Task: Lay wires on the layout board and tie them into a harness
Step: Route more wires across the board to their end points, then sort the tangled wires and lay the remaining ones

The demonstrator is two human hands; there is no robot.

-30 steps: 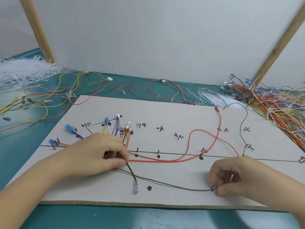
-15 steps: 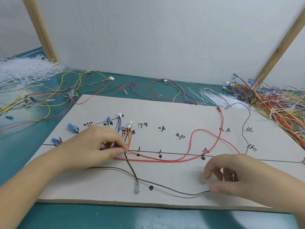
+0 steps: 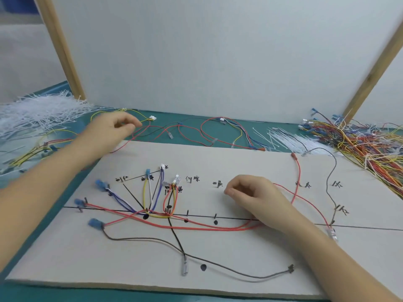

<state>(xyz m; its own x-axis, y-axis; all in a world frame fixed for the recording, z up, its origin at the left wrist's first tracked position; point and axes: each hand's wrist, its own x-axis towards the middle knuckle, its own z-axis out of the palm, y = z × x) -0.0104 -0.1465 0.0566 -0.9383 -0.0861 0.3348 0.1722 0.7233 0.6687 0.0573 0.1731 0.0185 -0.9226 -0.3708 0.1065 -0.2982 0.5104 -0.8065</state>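
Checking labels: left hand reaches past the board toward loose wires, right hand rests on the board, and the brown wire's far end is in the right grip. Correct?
Not quite. The head view shows the brown wire lying free on the layout board; its end is in no hand. The left hand and right hand are as stated.

My left hand (image 3: pixel 111 129) is out past the layout board (image 3: pixel 239 162), over loose wires (image 3: pixel 174 129) on the counter (image 3: pixel 189 120), fingers curled, grip unclear. My right hand (image 3: pixel 253 192) rests on the board beside the red wires (image 3: pixel 196 225). Brown wire (image 3: pixel 218 267) lies free near the front edge.
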